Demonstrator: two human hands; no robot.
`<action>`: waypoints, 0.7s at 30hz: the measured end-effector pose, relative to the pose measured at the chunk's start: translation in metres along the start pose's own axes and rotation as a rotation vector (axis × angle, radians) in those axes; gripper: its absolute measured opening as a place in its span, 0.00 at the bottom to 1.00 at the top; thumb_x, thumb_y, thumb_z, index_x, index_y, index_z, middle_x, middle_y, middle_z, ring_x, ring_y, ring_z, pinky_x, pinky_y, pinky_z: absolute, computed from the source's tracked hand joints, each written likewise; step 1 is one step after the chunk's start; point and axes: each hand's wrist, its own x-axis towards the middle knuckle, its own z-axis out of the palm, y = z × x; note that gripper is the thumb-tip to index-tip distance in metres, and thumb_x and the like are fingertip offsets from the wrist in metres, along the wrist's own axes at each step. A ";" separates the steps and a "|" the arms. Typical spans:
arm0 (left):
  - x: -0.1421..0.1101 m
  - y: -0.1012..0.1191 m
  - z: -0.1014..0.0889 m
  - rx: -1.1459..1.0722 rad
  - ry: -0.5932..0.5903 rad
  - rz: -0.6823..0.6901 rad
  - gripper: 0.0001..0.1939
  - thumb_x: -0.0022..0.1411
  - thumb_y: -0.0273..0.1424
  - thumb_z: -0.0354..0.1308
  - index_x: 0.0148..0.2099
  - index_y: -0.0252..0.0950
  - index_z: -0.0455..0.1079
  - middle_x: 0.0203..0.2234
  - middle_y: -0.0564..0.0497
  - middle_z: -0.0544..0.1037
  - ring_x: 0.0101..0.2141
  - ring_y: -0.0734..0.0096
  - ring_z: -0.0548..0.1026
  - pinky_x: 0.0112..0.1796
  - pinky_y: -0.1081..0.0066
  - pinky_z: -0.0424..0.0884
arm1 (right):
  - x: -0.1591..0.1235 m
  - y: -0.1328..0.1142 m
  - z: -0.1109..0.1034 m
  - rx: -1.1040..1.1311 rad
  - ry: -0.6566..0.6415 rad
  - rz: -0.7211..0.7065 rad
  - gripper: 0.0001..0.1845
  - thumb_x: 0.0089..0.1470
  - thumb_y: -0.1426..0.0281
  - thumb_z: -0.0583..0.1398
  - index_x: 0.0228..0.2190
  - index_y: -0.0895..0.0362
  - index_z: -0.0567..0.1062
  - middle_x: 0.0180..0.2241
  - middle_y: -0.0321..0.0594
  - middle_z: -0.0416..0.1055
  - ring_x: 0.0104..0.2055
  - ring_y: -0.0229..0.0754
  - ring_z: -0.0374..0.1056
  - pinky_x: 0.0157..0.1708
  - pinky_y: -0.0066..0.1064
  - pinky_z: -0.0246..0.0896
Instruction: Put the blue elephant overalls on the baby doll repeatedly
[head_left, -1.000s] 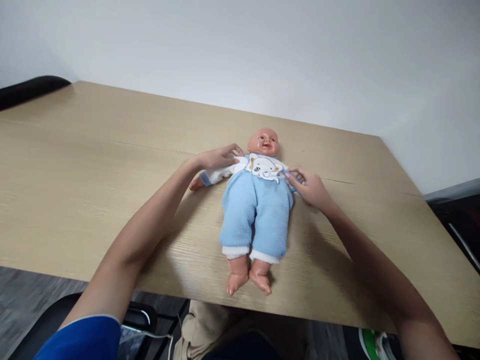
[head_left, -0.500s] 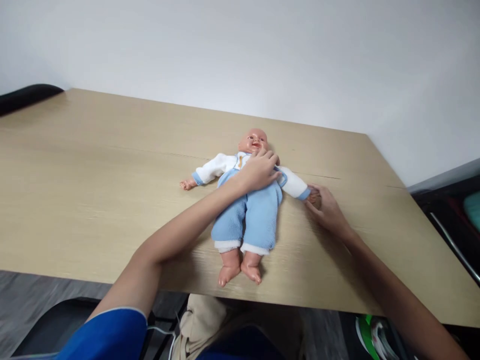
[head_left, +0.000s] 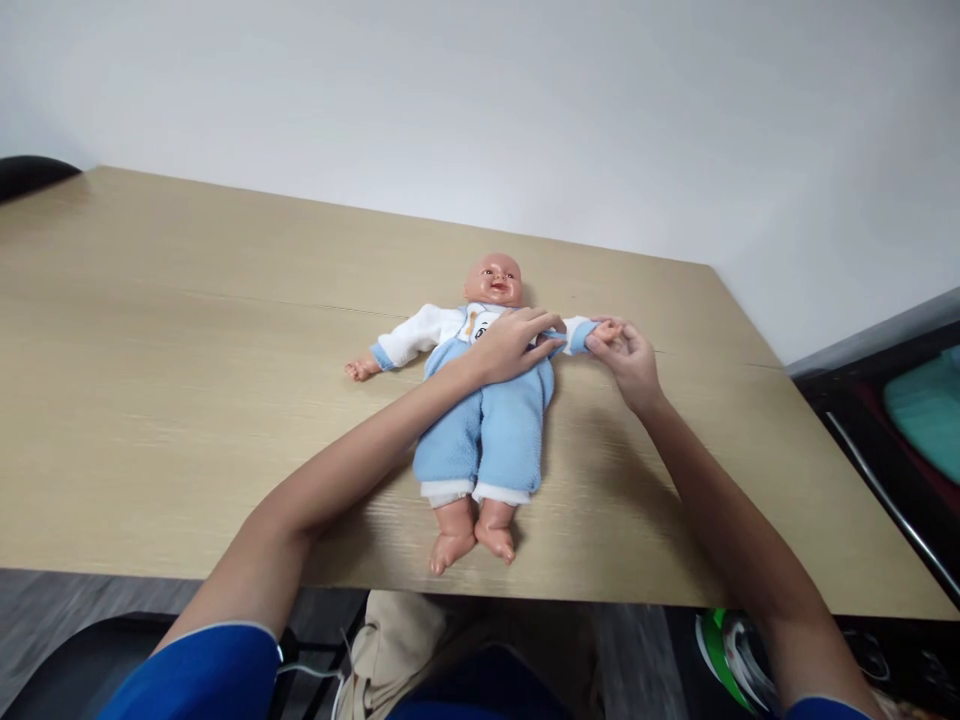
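Your doll (head_left: 491,425) lies face up on the tabletop (head_left: 225,420), its 2 bare feet (head_left: 454,535) toward you near the front edge. Your right hand (head_left: 628,362) pinches the doll's left hand (head_left: 609,332), just past the blue cuff (head_left: 582,336). Your left hand (head_left: 517,345) rests across the chest, fingers bent at the blue overalls' edge by that arm; you can't tell whether it grips the cloth.
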 end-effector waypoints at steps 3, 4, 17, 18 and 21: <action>-0.004 0.003 -0.002 -0.045 0.005 0.044 0.18 0.86 0.43 0.56 0.60 0.41 0.82 0.48 0.39 0.83 0.52 0.47 0.81 0.59 0.54 0.72 | 0.019 -0.002 0.023 0.070 -0.037 -0.006 0.36 0.48 0.45 0.85 0.50 0.47 0.82 0.55 0.43 0.85 0.53 0.52 0.83 0.60 0.47 0.84; -0.005 0.004 -0.003 -0.045 0.010 0.062 0.18 0.87 0.43 0.55 0.61 0.41 0.83 0.49 0.39 0.83 0.53 0.47 0.81 0.60 0.54 0.72 | 0.023 0.000 0.030 0.076 -0.050 -0.012 0.36 0.48 0.44 0.85 0.50 0.47 0.83 0.54 0.43 0.85 0.51 0.51 0.83 0.59 0.47 0.84; -0.018 -0.005 -0.007 0.151 0.261 0.212 0.20 0.88 0.46 0.55 0.55 0.41 0.83 0.40 0.44 0.81 0.43 0.55 0.80 0.50 0.55 0.75 | -0.007 0.022 0.053 -0.246 -0.080 -0.367 0.28 0.74 0.38 0.63 0.52 0.45 0.87 0.52 0.47 0.79 0.57 0.57 0.78 0.63 0.54 0.80; -0.016 -0.003 -0.009 0.105 0.258 0.180 0.19 0.87 0.47 0.56 0.53 0.41 0.83 0.39 0.44 0.81 0.42 0.56 0.80 0.50 0.56 0.76 | -0.010 0.023 0.054 -0.272 -0.086 -0.385 0.27 0.75 0.39 0.63 0.51 0.46 0.86 0.53 0.48 0.78 0.58 0.58 0.77 0.65 0.57 0.79; -0.008 -0.004 -0.015 -0.073 0.183 0.032 0.19 0.82 0.49 0.61 0.49 0.40 0.81 0.40 0.46 0.83 0.43 0.58 0.80 0.51 0.57 0.77 | -0.019 0.023 0.060 -0.299 -0.103 -0.416 0.26 0.74 0.39 0.64 0.49 0.47 0.85 0.56 0.49 0.76 0.62 0.60 0.75 0.70 0.61 0.75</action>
